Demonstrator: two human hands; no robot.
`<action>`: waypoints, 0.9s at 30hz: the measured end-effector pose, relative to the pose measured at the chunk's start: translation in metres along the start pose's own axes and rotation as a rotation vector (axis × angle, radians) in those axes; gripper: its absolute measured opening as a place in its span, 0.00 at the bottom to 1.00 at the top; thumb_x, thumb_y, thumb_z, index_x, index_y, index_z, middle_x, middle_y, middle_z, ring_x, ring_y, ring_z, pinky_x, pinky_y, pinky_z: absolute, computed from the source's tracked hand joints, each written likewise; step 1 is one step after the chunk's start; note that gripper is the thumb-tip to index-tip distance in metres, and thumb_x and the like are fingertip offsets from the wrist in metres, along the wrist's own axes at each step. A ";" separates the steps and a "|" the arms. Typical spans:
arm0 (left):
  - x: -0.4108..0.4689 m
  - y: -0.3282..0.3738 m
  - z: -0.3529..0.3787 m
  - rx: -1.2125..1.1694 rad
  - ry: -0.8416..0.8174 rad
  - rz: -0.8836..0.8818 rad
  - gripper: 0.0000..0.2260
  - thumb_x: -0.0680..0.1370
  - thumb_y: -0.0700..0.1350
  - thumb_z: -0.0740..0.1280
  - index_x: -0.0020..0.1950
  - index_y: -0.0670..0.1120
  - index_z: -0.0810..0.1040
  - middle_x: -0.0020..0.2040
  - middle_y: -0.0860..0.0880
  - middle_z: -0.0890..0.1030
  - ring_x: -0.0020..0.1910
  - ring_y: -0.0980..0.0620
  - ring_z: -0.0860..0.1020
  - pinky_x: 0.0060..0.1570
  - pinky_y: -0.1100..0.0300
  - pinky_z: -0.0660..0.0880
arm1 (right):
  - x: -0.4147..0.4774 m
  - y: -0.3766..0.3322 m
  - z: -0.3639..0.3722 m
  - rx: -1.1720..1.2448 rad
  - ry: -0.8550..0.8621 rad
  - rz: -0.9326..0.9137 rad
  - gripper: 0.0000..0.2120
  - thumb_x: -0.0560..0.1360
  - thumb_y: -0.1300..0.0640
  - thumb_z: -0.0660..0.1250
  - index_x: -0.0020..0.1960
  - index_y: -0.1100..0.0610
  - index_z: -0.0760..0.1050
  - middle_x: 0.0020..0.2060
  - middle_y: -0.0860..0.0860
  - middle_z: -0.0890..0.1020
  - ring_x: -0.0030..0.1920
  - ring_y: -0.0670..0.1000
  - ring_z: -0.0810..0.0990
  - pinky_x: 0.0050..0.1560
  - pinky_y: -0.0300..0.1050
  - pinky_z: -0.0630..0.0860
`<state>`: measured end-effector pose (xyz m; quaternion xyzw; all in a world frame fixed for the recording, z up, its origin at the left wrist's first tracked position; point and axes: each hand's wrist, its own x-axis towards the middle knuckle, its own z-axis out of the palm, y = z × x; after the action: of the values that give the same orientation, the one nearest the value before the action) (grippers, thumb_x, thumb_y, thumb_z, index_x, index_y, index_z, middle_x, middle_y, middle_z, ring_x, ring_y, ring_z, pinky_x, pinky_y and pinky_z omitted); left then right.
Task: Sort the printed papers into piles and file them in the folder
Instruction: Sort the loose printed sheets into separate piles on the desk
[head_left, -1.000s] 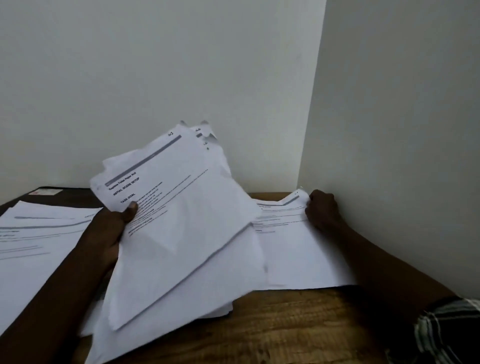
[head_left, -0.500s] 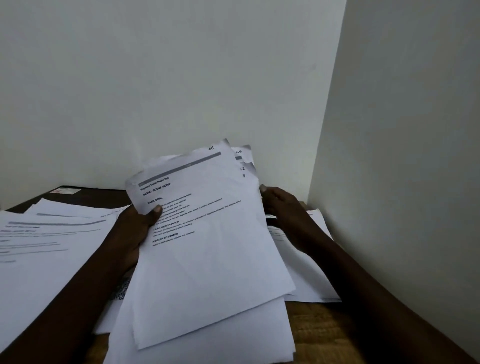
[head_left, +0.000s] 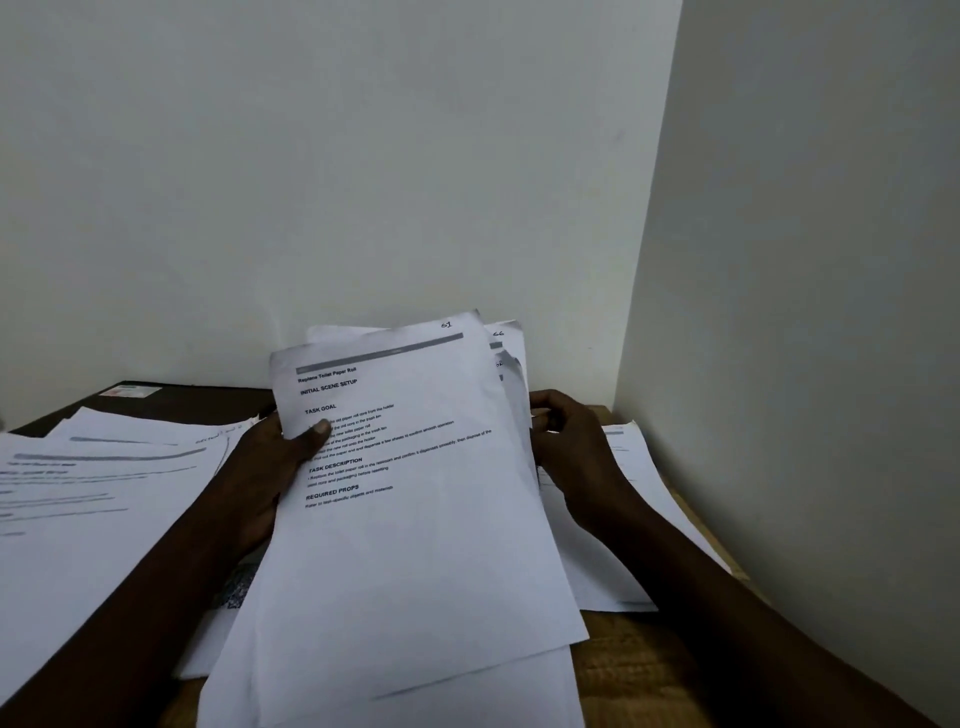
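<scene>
Papers (head_left: 415, 691) mid-sort; left hand (head_left: 270, 467) clamps them, thumb on top; right hand (head_left: 576, 457) curled at their edge, grip unclear; nxt: peel top sheet (head_left: 415, 545) off.

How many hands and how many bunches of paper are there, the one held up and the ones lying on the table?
Hands: 2, the left hand and the right hand
Held up: 1 stack of papers
Lying on the table: 2, the left pile and the right pile
Total: 5
</scene>
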<state>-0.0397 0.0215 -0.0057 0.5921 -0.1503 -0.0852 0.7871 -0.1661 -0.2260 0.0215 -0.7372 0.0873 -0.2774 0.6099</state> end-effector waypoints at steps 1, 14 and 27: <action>0.001 -0.001 0.000 -0.003 -0.004 -0.008 0.16 0.80 0.38 0.64 0.68 0.40 0.73 0.60 0.40 0.81 0.55 0.40 0.81 0.45 0.51 0.83 | 0.002 0.001 -0.002 -0.027 0.050 -0.005 0.12 0.69 0.67 0.66 0.49 0.56 0.79 0.31 0.50 0.78 0.27 0.46 0.73 0.33 0.42 0.69; 0.001 -0.002 0.000 0.003 0.011 -0.049 0.17 0.79 0.37 0.65 0.68 0.41 0.73 0.61 0.38 0.80 0.59 0.36 0.79 0.61 0.36 0.74 | 0.009 0.006 -0.011 -0.039 0.105 0.007 0.04 0.74 0.63 0.67 0.41 0.57 0.75 0.26 0.42 0.74 0.30 0.45 0.69 0.30 0.37 0.65; -0.005 0.002 0.007 -0.024 0.042 -0.038 0.17 0.80 0.34 0.62 0.69 0.39 0.71 0.61 0.39 0.79 0.54 0.40 0.80 0.45 0.50 0.82 | 0.004 -0.007 -0.014 0.179 0.025 -0.038 0.13 0.81 0.61 0.59 0.50 0.57 0.83 0.48 0.52 0.86 0.48 0.49 0.83 0.44 0.39 0.78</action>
<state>-0.0465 0.0176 -0.0027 0.5870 -0.1213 -0.0893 0.7955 -0.1712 -0.2386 0.0306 -0.6776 0.0559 -0.3048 0.6669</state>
